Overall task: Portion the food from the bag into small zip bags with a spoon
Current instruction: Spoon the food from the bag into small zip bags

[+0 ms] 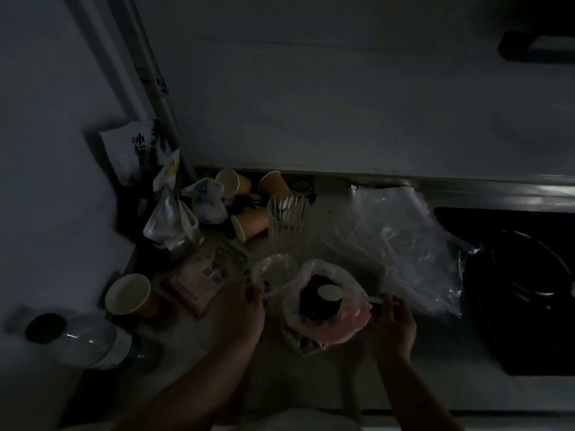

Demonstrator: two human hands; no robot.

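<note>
Centrally, right hand (392,318) pinches spoon (330,292) over food bag (323,301); left hand (249,309) grips zip bag (275,273).

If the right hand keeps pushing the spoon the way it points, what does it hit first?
Probably the dark food inside the open bag: the right hand points the white spoon left, its bowl over the food. Height is unclear in this dim view.

Left grip (249,301) apparently pinching; right grip (392,320) pinching, fingers curled.

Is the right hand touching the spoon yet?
Touching. In the head view the right hand pinches the spoon by its handle end, with the bowl over the food bag.
</note>
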